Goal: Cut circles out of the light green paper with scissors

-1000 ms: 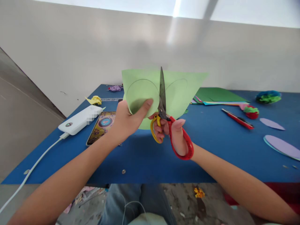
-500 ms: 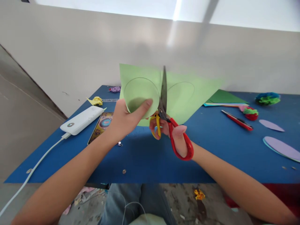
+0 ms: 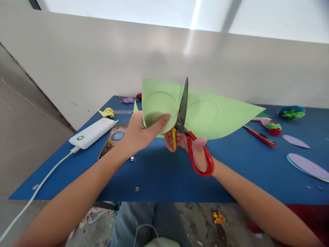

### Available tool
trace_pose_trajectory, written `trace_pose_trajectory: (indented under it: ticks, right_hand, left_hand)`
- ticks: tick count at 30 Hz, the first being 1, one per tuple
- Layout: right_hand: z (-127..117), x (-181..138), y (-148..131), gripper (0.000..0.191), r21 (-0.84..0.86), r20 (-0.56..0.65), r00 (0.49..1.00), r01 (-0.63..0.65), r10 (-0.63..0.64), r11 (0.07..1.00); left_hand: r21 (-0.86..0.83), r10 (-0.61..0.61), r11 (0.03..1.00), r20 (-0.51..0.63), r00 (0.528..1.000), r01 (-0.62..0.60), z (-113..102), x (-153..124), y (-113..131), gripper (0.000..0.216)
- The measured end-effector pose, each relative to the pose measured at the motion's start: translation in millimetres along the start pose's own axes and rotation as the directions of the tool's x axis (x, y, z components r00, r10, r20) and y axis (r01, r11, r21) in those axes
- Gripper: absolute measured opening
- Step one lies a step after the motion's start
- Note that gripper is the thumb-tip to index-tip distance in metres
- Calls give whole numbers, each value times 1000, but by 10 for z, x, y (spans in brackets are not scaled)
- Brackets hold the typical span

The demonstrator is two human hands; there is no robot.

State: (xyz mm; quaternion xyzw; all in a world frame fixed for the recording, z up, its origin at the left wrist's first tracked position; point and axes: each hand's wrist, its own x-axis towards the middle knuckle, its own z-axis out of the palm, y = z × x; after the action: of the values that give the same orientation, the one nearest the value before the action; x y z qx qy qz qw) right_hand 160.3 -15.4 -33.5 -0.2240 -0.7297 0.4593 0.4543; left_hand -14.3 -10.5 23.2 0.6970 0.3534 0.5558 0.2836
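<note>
The left hand (image 3: pixel 145 130) pinches the green paper (image 3: pixel 202 115) at twelve o'clock above the tabletop (image 3: pixel 159 181); the right hand (image 3: pixel 183 140) curls through the scissors (image 3: pixel 183 128). Clean cutting likely calls for holding it taut, following the drawn curve.

Light-green paper (image 3: pixel 202 113) (dark curved outlines)

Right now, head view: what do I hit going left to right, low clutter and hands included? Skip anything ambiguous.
White device with cable → phone → left hand → scissors → red cutter → stacked lilac-topped ovals.
</note>
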Motion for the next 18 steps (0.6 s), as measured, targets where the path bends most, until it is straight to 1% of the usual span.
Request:
trace_pose_trajectory:
  ticks: [8, 12, 14, 18]
  right_hand:
    - [1, -5, -40, 80, -24, 20, 1000, 23, -22, 999]
    - [7, -6, -62, 83, -52, 21, 1000, 0, 1, 999]
    - [10, -5, -66, 85, -44, 24, 1000, -12, 13, 999]
    - [22, -9, -73, 83, -27, 5, 1000, -22, 22, 999]
  left_hand:
    - [16, 26, 1000, 13, 1000, -26, -5, 3, -7, 30]
    - [34, 63, 997, 14, 998, -64, -6, -7, -3, 30]
    - [35, 57, 998, 5, 998, -57, -4, -9, -1, 29]
    - [43, 12, 999, -5, 1000, -12, 2, -4, -6, 28]
